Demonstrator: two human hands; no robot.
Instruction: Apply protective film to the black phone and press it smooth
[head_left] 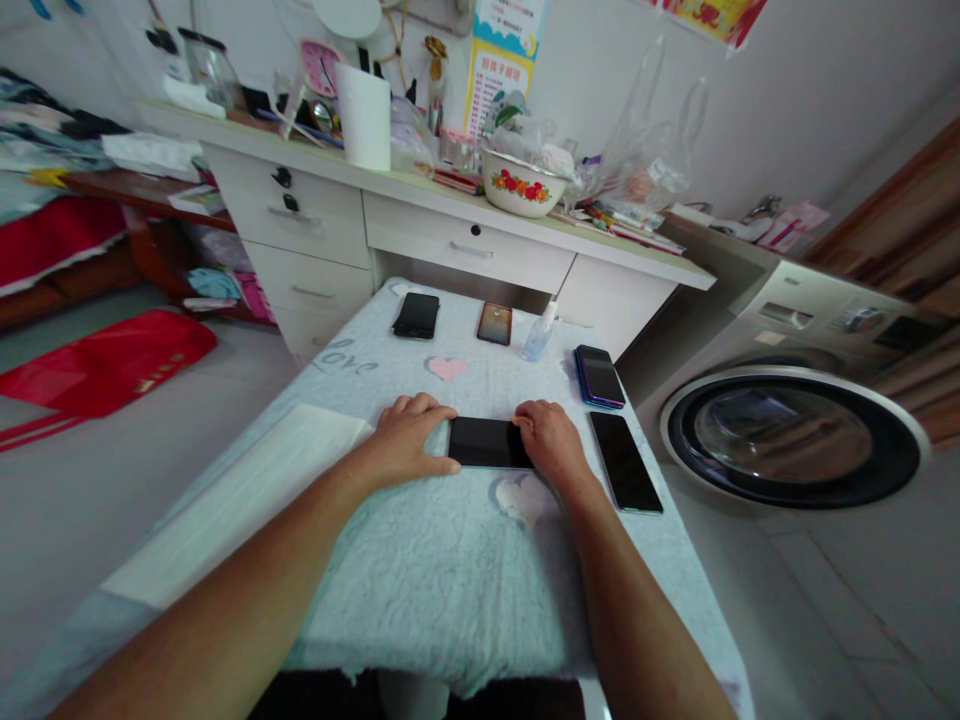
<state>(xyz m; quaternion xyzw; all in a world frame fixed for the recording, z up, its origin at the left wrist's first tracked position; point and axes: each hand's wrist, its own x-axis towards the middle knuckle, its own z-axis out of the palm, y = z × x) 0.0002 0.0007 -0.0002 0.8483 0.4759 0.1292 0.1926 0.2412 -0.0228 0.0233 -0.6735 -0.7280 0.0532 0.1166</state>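
Note:
A black-screened smartphone (487,443) lies flat and crosswise on the cloth-covered table, between my two hands. My left hand (409,440) grips its left end, the thumb along the near edge and the fingers toward the far corner. Over the right end, my right hand (551,440) is closed with curled fingers touching the phone's far right part; whether something small is also under those fingertips is hidden. Just right of that hand lies another smartphone (626,462), screen up. Beyond it sits a stack of phones (599,377) with purple-blue edges.
Toward the back are a black phone (416,316), a brownish phone (495,324) and a clear spray bottle (539,333). A white sheet (247,500) lies left of my left forearm. A white desk (315,225) stands behind, a washing machine (787,380) to the right.

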